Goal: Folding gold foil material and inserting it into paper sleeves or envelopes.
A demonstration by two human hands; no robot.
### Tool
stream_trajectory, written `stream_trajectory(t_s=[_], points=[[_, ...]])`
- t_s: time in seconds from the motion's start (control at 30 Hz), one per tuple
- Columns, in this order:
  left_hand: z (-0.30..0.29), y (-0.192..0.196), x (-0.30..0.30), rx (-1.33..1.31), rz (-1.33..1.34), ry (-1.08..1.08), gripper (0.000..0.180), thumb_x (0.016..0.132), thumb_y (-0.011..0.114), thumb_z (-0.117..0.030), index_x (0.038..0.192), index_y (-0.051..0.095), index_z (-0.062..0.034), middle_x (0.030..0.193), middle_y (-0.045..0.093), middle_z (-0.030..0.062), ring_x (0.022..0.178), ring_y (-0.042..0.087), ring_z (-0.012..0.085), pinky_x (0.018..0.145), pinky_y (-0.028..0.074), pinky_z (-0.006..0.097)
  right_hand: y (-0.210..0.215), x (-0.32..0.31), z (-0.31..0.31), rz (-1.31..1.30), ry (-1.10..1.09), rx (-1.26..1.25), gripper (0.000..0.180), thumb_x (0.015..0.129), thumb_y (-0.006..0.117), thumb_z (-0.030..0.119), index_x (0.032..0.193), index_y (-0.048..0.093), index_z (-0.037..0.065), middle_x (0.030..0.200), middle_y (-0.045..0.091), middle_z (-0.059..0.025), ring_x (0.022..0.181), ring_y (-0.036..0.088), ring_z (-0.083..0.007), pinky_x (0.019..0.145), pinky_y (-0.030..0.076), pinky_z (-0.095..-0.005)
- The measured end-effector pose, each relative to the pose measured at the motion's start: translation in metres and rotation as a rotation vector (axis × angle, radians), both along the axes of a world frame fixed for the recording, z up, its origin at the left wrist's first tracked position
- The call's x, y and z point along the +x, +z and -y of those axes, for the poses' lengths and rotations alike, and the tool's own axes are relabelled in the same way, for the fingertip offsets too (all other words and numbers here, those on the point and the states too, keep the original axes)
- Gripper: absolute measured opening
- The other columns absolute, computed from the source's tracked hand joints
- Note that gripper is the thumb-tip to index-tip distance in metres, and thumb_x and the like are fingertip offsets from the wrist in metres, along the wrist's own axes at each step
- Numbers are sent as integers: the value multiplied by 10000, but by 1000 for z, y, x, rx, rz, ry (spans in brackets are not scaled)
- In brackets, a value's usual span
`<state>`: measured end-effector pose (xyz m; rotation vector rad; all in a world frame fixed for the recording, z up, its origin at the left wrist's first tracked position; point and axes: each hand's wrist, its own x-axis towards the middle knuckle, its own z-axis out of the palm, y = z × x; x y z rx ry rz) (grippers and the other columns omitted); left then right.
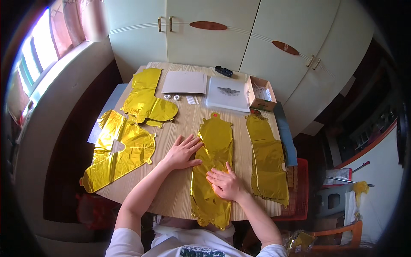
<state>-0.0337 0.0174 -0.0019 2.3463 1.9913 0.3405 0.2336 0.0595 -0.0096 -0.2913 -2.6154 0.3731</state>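
Observation:
A long, flat gold foil balloon lies lengthwise on the wooden table, its near end hanging over the front edge. My left hand lies flat with fingers spread, its fingertips on the balloon's left edge. My right hand presses palm down on the balloon's middle. Neither hand grips anything.
Another flat gold balloon lies to the right, two more gold balloons to the left. At the back are a white card, a clear plastic bag, a small cardboard box, white tape rolls and a black object. Cupboards stand behind.

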Motion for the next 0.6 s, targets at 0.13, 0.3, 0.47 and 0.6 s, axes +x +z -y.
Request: stream_trajectory(t_s=[0.13,0.3,0.47,0.6], points=[[-1,-3,-1,-9,-7,-1,802,882,493,-655,1489,363,-147,1539,354,90,1462,236,299,1159,173,569,1,0,0,4,-3,0,280,828,595,165,1060,741,108,1160,700,-42,1138,636,-176,1181,168,-541],[-2,-3,-1,-10,10,-1,787,888,478,-663,1498,360,-180,1549,342,76,1464,224,318,1162,159,573,1,1,0,5,-6,1,282,821,596,163,1056,741,107,1147,705,-43,1133,638,-173,1180,169,-547],[-3,0,0,-41,-12,-25,691,908,454,-646,1492,371,-286,1558,335,41,1464,223,326,1158,140,596,4,1,1,7,-12,10,283,819,597,166,1055,742,109,1143,706,-41,1125,640,-170,1180,169,-549],[-5,2,-2,-71,-39,-17,654,921,437,-635,1489,370,-318,1559,334,39,1463,225,334,1156,129,608,2,1,1,4,-14,9,280,816,599,170,1048,745,114,1141,707,-39,1122,642,-168,1181,166,-551]])
